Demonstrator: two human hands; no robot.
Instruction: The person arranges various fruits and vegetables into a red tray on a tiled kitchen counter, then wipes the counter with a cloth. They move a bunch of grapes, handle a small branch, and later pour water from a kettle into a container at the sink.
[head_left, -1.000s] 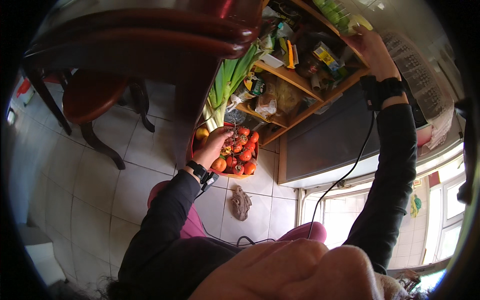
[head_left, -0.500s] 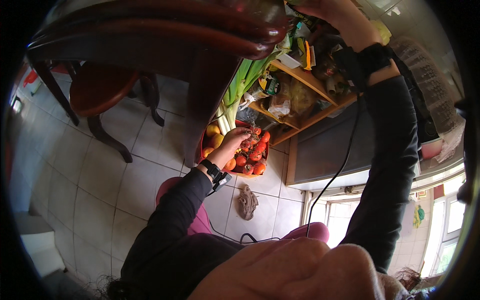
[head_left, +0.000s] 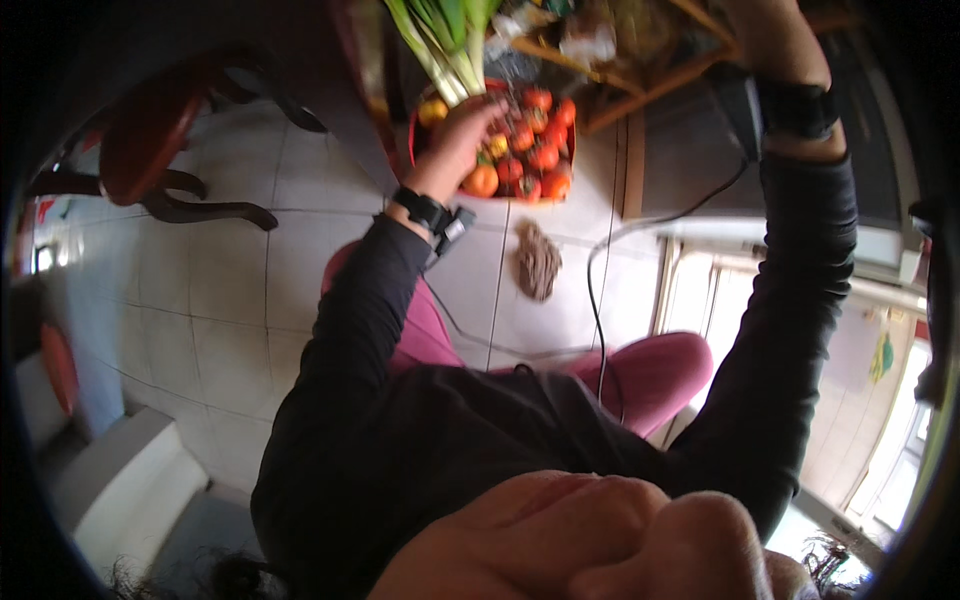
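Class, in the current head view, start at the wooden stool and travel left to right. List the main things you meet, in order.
Wooden stool → left hand → red tomatoes → right knee in pink trousers → black wristband on the right wrist → small green-and-yellow item

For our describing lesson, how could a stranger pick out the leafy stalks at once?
Find the tiled floor, then the red container of tomatoes. Beyond the left hand are the stalks: long, pale near the hand, green beyond, unlike the round tomatoes.
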